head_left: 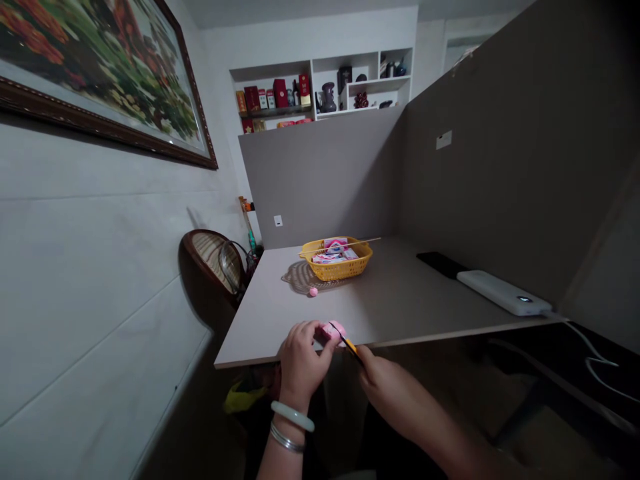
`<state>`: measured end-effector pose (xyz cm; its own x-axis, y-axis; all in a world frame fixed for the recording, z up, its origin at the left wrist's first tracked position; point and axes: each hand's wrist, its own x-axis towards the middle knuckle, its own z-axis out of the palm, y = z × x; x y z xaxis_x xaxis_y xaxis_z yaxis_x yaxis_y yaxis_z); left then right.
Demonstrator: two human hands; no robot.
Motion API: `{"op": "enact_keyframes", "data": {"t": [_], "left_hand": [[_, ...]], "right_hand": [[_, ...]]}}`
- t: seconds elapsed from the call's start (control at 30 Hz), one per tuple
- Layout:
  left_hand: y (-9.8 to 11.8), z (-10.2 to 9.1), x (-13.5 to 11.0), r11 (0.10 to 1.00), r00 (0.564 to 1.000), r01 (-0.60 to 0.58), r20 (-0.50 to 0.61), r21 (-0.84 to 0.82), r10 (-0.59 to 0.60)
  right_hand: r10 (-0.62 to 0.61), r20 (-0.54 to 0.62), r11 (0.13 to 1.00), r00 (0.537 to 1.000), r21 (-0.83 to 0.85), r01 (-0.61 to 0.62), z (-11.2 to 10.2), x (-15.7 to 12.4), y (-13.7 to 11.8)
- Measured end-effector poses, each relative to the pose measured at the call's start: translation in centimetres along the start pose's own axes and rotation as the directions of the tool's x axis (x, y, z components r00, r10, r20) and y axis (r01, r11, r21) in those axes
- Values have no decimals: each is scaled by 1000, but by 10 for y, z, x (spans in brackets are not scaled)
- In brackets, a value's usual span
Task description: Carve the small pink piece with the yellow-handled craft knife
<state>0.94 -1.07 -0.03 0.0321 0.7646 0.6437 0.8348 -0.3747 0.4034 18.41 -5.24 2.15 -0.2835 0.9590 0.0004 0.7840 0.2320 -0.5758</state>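
Observation:
At the table's front edge, my left hand (304, 350) holds a rounded pink lump (336, 328) between thumb and fingers; its material cannot be made out. My right hand (387, 383) is closed around a knife with a yellow and black handle (351, 348). The knife's dark blade lies across the pink lump, touching it. A small pink ball (313, 292) rests on the table a little beyond my left hand.
A yellow basket (340, 270) with pink and white packets stands farther back, a thin stick (367, 241) across its rim. On the right lie a white power bank (500, 293) with a cable and a dark flat object (441, 264). Grey partitions (325, 180) border the table (265, 313).

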Motion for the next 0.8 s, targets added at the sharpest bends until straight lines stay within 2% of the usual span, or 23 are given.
{"op": "enact_keyframes", "data": {"t": [0.17, 0.4, 0.63, 0.8], "left_hand": [[1, -2, -1, 1000, 1000, -5, 23, -19, 6], [1, -1, 0, 1000, 1000, 1, 11, 4, -1], [3, -1, -1, 1000, 1000, 4, 15, -4, -4], [2, 0, 0, 1000, 1000, 3, 5, 4, -3]], "right_hand": [[12, 25, 1000, 1000, 12, -12, 6, -13, 13], [4, -14, 1000, 1000, -9, -4, 3, 0, 2], [35, 5, 999, 999, -12, -35, 10, -15, 12], [8, -11, 1000, 1000, -25, -9, 5, 0, 2]]}}
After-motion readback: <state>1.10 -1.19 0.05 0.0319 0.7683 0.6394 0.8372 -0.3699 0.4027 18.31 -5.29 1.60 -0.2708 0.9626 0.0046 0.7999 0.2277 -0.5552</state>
